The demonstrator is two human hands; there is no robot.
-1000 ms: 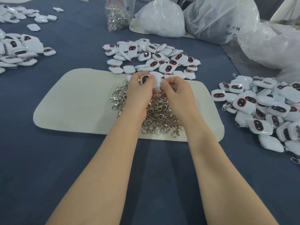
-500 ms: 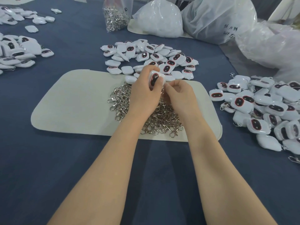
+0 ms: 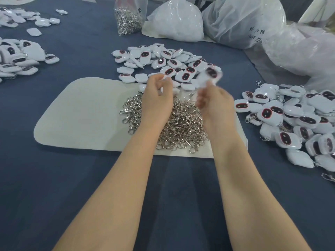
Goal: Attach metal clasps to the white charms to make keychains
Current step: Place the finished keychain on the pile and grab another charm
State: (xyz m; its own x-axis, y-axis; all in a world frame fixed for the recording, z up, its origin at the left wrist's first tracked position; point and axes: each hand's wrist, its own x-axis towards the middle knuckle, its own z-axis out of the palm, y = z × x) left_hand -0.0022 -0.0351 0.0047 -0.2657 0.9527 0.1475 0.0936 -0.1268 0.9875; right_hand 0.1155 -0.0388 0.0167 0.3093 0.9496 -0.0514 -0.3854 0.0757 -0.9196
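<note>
From the heap of clasps point(image 3: 181, 124), bare mat point(image 3: 81, 113) lies open toward 9 o'clock and bare counter point(image 3: 72, 178) toward 7. A pile of charms point(image 3: 163, 60) crowds 12 o'clock, another pile point(image 3: 299, 124) blocks 3, plastic bags point(image 3: 235, 20) wall off 1 to 2, and more charms point(image 3: 18, 58) sit at 10.

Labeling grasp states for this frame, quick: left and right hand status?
Left hand: empty, fingers loosely curled.
Right hand: motion-blurred; cannot tell whether it grips the blurred charm.
</note>
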